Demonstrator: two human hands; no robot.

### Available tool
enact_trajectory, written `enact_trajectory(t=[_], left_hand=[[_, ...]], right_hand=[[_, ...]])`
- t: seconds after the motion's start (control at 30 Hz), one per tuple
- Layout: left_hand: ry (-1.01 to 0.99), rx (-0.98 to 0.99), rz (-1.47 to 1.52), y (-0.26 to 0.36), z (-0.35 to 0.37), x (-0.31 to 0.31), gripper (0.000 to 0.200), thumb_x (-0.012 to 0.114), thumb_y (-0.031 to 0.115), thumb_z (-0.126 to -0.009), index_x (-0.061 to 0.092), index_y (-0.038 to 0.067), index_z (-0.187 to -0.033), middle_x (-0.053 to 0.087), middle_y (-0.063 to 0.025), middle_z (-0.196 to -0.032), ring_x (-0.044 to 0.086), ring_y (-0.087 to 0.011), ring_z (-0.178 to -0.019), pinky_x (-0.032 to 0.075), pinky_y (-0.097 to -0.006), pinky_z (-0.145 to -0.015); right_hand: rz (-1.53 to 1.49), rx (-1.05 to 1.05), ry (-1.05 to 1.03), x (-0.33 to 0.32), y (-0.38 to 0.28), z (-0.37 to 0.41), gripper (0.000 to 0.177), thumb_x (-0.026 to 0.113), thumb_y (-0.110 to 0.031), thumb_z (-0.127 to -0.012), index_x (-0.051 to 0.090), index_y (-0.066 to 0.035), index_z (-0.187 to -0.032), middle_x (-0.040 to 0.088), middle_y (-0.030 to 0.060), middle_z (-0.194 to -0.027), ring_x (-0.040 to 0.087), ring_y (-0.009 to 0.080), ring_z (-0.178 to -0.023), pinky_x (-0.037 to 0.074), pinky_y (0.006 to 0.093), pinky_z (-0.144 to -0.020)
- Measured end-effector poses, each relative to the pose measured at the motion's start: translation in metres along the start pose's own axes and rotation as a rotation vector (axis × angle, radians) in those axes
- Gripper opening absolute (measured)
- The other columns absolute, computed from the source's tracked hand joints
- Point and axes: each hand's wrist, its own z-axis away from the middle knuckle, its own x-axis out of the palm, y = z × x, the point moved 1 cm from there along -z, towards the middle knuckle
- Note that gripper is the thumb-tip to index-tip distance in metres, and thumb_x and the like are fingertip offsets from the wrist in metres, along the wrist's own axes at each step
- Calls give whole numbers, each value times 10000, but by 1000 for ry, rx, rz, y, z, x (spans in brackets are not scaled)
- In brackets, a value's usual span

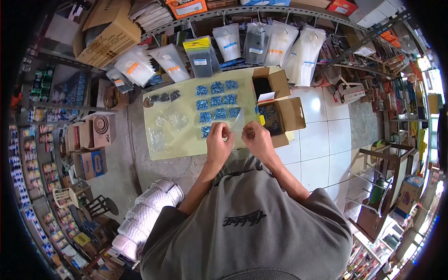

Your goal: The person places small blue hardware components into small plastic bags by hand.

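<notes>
My left hand is closed in a pinch at the table's near edge, with a small clear plastic bag rising from beside its fingertips. Just to the right, my right hand has its fingers curled together; whatever they hold is too small to make out. Beyond both hands, packets of blue screw-like pieces lie in rows on the pale yellow table. An open cardboard box of small loose dark pieces stands to the right of my right hand.
Clear empty-looking bags lie at the table's left, near dark-filled packets. Another open box with dark contents stands at the back right. Cable-tie packs hang from the shelf behind. A wrapped rope roll is on the floor.
</notes>
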Motion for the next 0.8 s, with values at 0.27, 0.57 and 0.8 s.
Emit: enact_trajectory(t=[0.27, 0.57, 0.8], left_hand=[[1, -104, 137, -1, 3, 14, 179, 630, -30, -773, 524, -8, -915, 567, -119, -753, 559, -203, -612, 467, -317, -557], [61, -154, 91, -8, 2, 11, 183, 637, -31, -774, 513, -4, -904, 562, -99, -738, 555, -167, -604, 468, -294, -554], [93, -164, 262, -1, 1, 16, 195, 652, -40, -770, 500, 5, -882, 556, -42, -716, 553, -97, -612, 464, -248, -556]], right_hand=[[165, -235, 69, 3, -7, -13, 234, 651, 7, -749, 533, 8, -951, 554, 121, -754, 551, 213, -607, 478, 325, -590], [206, -223, -1, -3, -3, -24, 306, 619, 50, -705, 502, -12, -982, 550, 167, -863, 576, 329, -763, 481, 410, -674], [202, -301, 85, -1, -10, -33, 295, 635, 36, -722, 510, -16, -984, 562, 166, -884, 579, 340, -776, 481, 421, -678]])
